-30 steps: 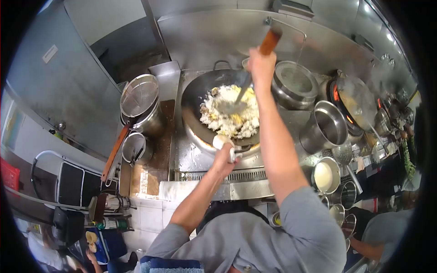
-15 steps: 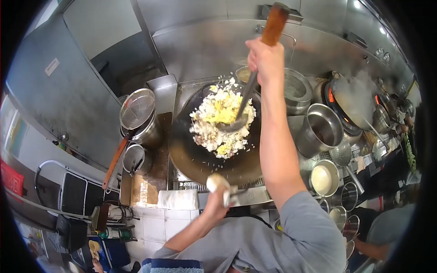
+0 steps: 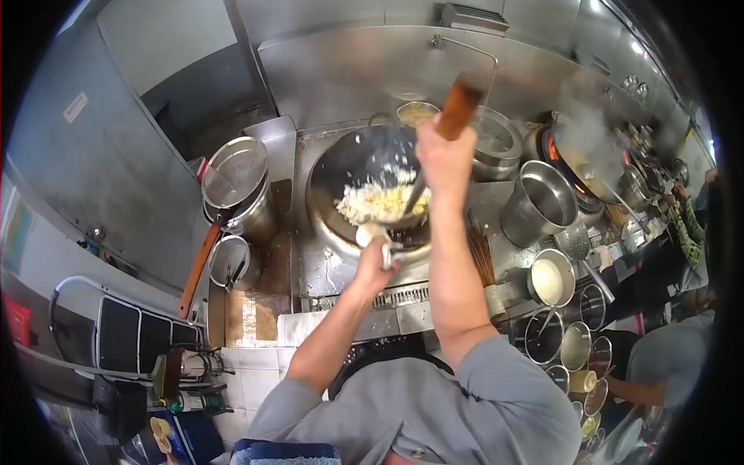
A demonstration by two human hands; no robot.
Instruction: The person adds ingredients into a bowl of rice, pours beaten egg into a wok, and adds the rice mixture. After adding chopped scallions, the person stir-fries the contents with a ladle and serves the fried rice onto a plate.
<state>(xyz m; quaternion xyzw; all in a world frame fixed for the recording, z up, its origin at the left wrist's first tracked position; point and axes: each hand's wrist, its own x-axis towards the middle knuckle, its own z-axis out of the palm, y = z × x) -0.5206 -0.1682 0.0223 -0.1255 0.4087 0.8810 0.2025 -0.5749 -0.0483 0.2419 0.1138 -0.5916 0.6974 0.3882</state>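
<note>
A dark wok (image 3: 332, 164) tilts over the stove in the middle of the head view. White rice with yellow egg (image 3: 378, 203) is heaped in its near part, and some grains are in the air. My left hand (image 3: 372, 271) is closed around the wok's near handle, with a white cloth (image 3: 387, 253) in the grip. Above the wok's right side, my right hand (image 3: 447, 164) grips a ladle (image 3: 460, 110) by its long shaft, just below the wooden end. The ladle's bowl is partly hidden in the rice.
A strainer (image 3: 235, 172) rests on a metal pot at left, beside a smaller pot (image 3: 232, 262). Right of the wok stand a tall steel pot (image 3: 535, 203), a bamboo brush (image 3: 482, 260) and a container of white liquid (image 3: 549, 280). Another wok (image 3: 583, 155) steams beyond. A co-worker's sleeve (image 3: 673, 356) shows at right.
The wok has moved away from me and tilted, and the rice has shifted and been tossed. My left hand went up with the handle; my right hand and the ladle came lower.
</note>
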